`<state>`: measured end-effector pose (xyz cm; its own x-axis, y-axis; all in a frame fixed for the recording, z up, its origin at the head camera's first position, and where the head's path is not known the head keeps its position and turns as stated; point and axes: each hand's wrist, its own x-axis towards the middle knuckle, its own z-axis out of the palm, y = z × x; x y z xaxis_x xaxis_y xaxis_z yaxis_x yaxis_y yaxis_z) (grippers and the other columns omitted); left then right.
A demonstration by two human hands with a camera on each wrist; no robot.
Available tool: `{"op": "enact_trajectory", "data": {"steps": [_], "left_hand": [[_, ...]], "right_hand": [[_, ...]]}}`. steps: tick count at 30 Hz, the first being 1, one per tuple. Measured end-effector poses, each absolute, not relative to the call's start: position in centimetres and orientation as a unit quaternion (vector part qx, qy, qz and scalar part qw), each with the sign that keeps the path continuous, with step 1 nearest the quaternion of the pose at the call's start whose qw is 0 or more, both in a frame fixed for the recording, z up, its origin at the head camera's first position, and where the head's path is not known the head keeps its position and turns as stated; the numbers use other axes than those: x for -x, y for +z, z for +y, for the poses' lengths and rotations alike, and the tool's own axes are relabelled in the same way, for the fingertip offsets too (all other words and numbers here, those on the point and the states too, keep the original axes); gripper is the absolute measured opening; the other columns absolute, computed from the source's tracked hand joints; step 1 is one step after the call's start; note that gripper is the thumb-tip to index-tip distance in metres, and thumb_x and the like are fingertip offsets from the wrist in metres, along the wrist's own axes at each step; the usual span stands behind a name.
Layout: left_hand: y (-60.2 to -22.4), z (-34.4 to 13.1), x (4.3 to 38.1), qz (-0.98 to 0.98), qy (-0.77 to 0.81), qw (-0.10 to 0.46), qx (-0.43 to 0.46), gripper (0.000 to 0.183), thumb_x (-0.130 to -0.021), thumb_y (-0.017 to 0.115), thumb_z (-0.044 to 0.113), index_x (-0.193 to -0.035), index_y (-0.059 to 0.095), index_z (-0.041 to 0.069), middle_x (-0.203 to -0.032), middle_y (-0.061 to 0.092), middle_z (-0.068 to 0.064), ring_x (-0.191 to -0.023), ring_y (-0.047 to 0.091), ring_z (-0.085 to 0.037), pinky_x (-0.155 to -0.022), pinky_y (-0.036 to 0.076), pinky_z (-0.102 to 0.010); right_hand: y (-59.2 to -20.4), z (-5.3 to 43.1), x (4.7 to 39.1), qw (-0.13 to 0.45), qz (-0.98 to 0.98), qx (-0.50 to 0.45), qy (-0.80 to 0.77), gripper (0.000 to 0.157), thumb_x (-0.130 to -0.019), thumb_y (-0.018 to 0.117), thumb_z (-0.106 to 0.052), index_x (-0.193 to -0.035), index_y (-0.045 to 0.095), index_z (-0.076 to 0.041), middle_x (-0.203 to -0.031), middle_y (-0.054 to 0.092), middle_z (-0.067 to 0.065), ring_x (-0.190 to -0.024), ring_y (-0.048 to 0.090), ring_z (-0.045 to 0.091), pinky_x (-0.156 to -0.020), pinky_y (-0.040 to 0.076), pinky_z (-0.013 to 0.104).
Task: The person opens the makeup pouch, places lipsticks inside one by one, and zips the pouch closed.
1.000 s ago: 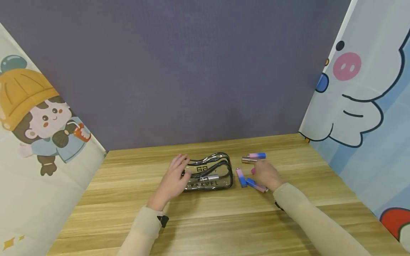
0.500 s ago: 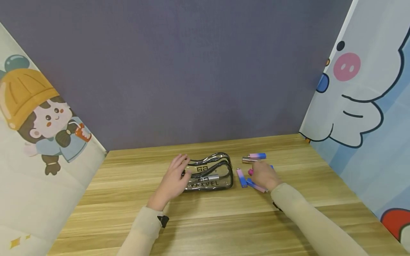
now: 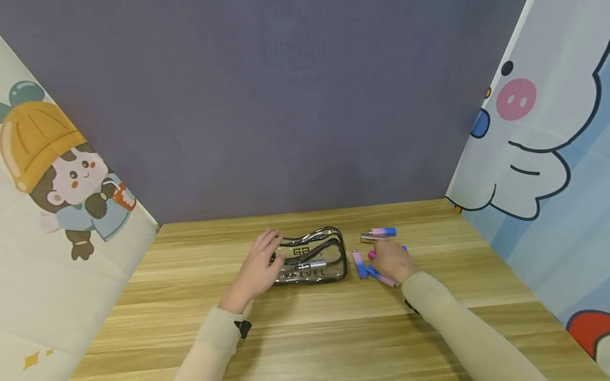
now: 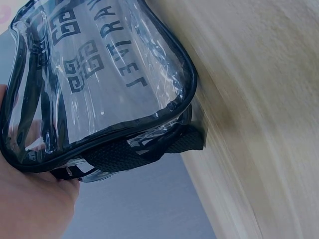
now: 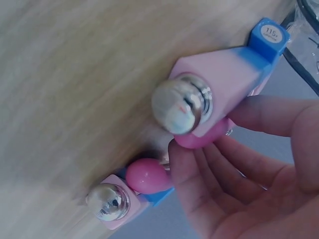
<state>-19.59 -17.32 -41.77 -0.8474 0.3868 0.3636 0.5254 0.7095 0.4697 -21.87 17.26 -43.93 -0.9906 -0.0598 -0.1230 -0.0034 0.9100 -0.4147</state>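
A clear zip bag with black piping and TRAVEL lettering stands mid-table. My left hand holds its left end, thumb on the near side and fingers on the far side. Through the plastic shows a silver tube. Right of the bag, my right hand pinches a pink rounded piece between thumb and fingertips; much of it is hidden. A pink-and-blue lipstick tube with a silver ball end overlaps it in the right wrist view. Below lies another pink rounded piece.
More pink-and-blue tubes lie near the right hand, one tube in front and one tube behind. A metallic tube lies beyond the knuckles. A dark panel rises at the table's back, with printed cartoon sheets on both sides.
My right hand has shifted slightly left with the pink piece at its fingertips, exposing a blue end on its right. The left hand and the bag have stayed put.
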Motion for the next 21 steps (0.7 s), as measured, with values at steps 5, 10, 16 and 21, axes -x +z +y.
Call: {"op": "enact_trajectory", "data": {"steps": [5,10,16,21], "left_hand": [[-41.8,-17.3,19.6,-0.916,-0.293,0.119,0.247,0.053,-0.104,0.048,0.027,-0.148,0.048,-0.002,-0.159,0.039,-0.017,-0.151,0.024,-0.035,-0.122,0.022,-0.053],[-41.7,-17.3,19.5,-0.916,-0.293,0.119,0.247,0.053,-0.104,0.048,0.027,-0.148,0.049,-0.002,-0.159,0.039,-0.017,-0.151,0.024,-0.035,-0.122,0.023,-0.053],[-41.6,-17.3,19.4,-0.914,-0.293,0.127,0.25,0.053,-0.103,0.049,0.026,-0.148,0.048,-0.003,-0.158,0.04,-0.018,-0.151,0.025,-0.037,-0.121,0.024,-0.055],[-41.7,-17.3,19.5,-0.916,-0.288,0.123,0.25,0.053,-0.103,0.049,0.026,-0.148,0.048,-0.003,-0.159,0.039,-0.018,-0.151,0.025,-0.037,-0.122,0.023,-0.054]], "right_hand": [[-44.0,17.3,22.0,0.056,0.973,0.021,-0.222,0.021,-0.096,0.064,-0.015,-0.076,0.061,-0.011,-0.066,0.055,0.005,-0.055,0.049,0.017,-0.052,0.044,0.031],[-43.7,17.4,22.1,0.036,0.974,0.027,-0.22,0.026,-0.093,0.066,-0.013,-0.07,0.055,-0.013,-0.064,0.052,0.003,-0.054,0.049,0.017,-0.049,0.043,0.031],[-43.3,17.4,22.3,0.009,0.972,0.04,-0.23,0.026,-0.095,0.062,-0.015,-0.069,0.056,-0.013,-0.064,0.056,0.001,-0.056,0.051,0.017,-0.051,0.042,0.031],[-42.9,17.5,22.2,0.015,0.966,0.042,-0.256,0.015,-0.092,0.063,-0.012,-0.077,0.064,-0.01,-0.069,0.061,0.002,-0.059,0.054,0.018,-0.054,0.045,0.031]]}}
